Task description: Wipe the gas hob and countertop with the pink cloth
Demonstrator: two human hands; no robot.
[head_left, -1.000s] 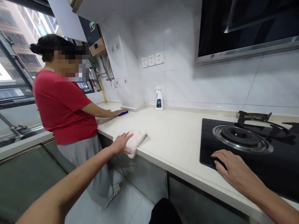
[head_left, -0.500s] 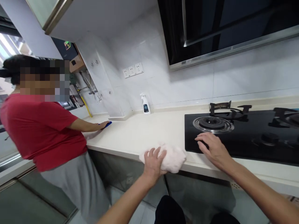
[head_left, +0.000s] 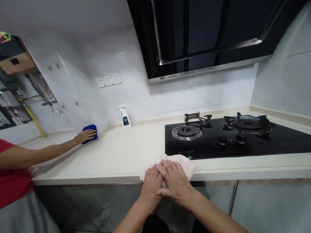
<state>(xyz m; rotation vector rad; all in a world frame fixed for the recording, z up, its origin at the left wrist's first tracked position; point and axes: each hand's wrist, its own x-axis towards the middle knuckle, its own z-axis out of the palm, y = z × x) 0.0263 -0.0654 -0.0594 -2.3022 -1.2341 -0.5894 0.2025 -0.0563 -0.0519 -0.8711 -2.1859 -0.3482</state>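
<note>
A crumpled pale pink cloth [head_left: 186,165] lies over the counter's front edge, just in front of the black gas stove [head_left: 209,150]. My left hand [head_left: 152,184] grips its left part, with the fingers bent over the fabric. Against it, my right hand [head_left: 175,179] clasps the middle of the same cloth, its fingertips partly overlapping the left hand's. Part of the cloth is hidden beneath both palms.
A white spray bottle [head_left: 125,118] stands by the back wall. On the left, a co-worker's hand [head_left: 85,136] presses a blue cloth [head_left: 93,128] onto the white counter [head_left: 116,149]. A black range hood [head_left: 201,35] hangs above the stove.
My right hand has come from above the stove onto the pink cloth beside my left. The view has turned right. The co-worker's hand with the blue cloth has reached farther along the counter.
</note>
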